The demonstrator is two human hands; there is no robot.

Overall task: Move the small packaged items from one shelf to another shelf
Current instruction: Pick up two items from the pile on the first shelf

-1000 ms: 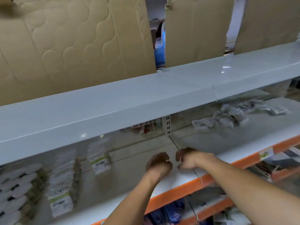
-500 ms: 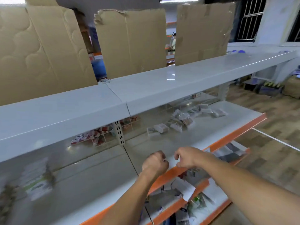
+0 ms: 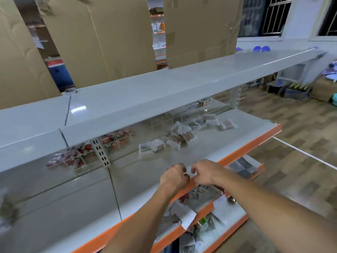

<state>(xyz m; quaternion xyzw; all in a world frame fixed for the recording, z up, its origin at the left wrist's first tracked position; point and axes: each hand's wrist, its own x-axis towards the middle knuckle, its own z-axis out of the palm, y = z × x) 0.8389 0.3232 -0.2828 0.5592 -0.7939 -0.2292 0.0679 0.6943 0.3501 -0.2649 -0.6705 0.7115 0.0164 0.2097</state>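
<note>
Nearest the camera, two bare forearms are stretched forward over the orange-edged lower shelves (image 3: 200, 214), where loose packets and white cards are heaped in blur. The left hand (image 3: 174, 177) is seen from the back, its fingers curled under into a loose fist; nothing can be made out inside it. The right hand (image 3: 205, 173) is held just beside it, fingers likewise curled with the thumb and forefinger drawn close — whether anything is pinched there cannot be told. The two hands are nearly touching at the knuckles, over the orange front lip (image 3: 242, 152) of the middle shelf (image 3: 145, 176).

Farther in, the middle shelf's grey surface is bare near the hands. The small packaged items (image 3: 179, 136) are scattered toward its back, to the right of the perforated upright (image 3: 101, 154) — a loose cluster of clear-wrapped packets, with a few more (image 3: 218, 122) lying farther right. To the left of the upright, red and white small boxes (image 3: 65, 158) are seen behind a wire grid (they appear to sit on the far side).

Above, the top shelf (image 3: 164, 86) runs across the view, glossy and grey. Behind it, tall cardboard sheets (image 3: 102, 37) are stood upright. Beyond, at the right, a wood-patterned floor (image 3: 300, 148) and barred windows (image 3: 269, 15) are visible.
</note>
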